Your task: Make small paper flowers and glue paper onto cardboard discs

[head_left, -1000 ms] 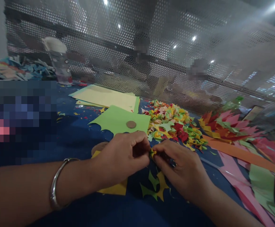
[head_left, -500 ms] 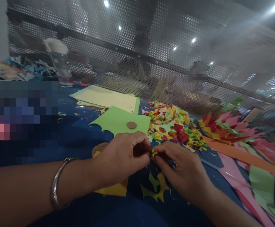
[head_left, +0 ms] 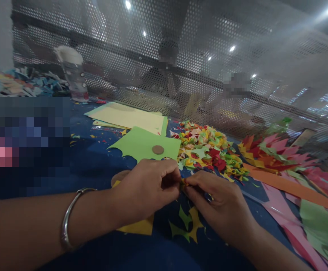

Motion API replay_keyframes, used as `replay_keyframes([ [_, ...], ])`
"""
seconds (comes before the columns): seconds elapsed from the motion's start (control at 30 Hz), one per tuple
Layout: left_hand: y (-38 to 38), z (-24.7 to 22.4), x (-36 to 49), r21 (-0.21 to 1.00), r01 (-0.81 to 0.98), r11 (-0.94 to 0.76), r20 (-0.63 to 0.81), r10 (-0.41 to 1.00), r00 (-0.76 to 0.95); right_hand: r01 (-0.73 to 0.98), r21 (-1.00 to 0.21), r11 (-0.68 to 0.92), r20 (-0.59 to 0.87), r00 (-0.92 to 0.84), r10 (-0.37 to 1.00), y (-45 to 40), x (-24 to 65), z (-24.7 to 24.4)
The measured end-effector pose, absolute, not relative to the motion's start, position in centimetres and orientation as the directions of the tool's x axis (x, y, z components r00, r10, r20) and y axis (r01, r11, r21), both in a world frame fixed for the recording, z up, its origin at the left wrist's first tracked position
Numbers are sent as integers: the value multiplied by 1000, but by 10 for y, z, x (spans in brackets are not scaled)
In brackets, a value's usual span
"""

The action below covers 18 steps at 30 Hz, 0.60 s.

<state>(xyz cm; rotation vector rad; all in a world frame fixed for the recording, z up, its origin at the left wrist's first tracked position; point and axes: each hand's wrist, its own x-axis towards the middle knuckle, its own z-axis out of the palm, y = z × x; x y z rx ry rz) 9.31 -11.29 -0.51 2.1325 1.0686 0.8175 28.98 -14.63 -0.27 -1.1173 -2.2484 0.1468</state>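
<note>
A small yellow-and-green folded paper piece (head_left: 183, 182) is pinched between the fingertips of my left hand (head_left: 152, 188) and my right hand (head_left: 220, 199). Both hands are closed, their tips almost meeting above the blue tabletop. Below them lie green and yellow paper scraps with curved cut edges (head_left: 188, 224). Partly under my left hand is a yellow paper sheet (head_left: 139, 227), beside a brown round disc (head_left: 119, 177). Just beyond the hands, a green paper sheet (head_left: 141, 145) with scalloped edges carries another brown disc (head_left: 157, 149).
A heap of small folded papers (head_left: 206, 146) spreads behind my right hand. Paper sheets (head_left: 130, 116) are stacked farther back, near a perforated metal screen (head_left: 118, 67). Paper strips (head_left: 290, 188) and pointed folded-paper shapes (head_left: 279, 152) fill the right. A lidded cup (head_left: 72, 75) stands back left.
My fingertips have shifted slightly around the small paper piece, and less of it shows now. Otherwise the view has moved only a little.
</note>
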Motion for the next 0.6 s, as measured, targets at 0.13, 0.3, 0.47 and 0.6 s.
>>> replay_keyframes([
  [0.13, -111, -8, 92, 702, 469, -537, 303, 820, 485, 679, -350, 645, 480, -461, 746, -146, 290, -2],
  [0.3, -113, -10, 94, 649, 457, -607, 371, 778, 507, 669, -350, 655, 485, -469, 738, -147, 288, 0],
  [0.47, -115, -8, 93, 645, 447, -619, 379, 768, 517, 670, -359, 649, 482, -462, 744, -148, 288, -1],
  [0.6, -112, -9, 92, 657, 441, -611, 374, 772, 514, 667, -355, 655, 497, -459, 737, -147, 288, -1],
])
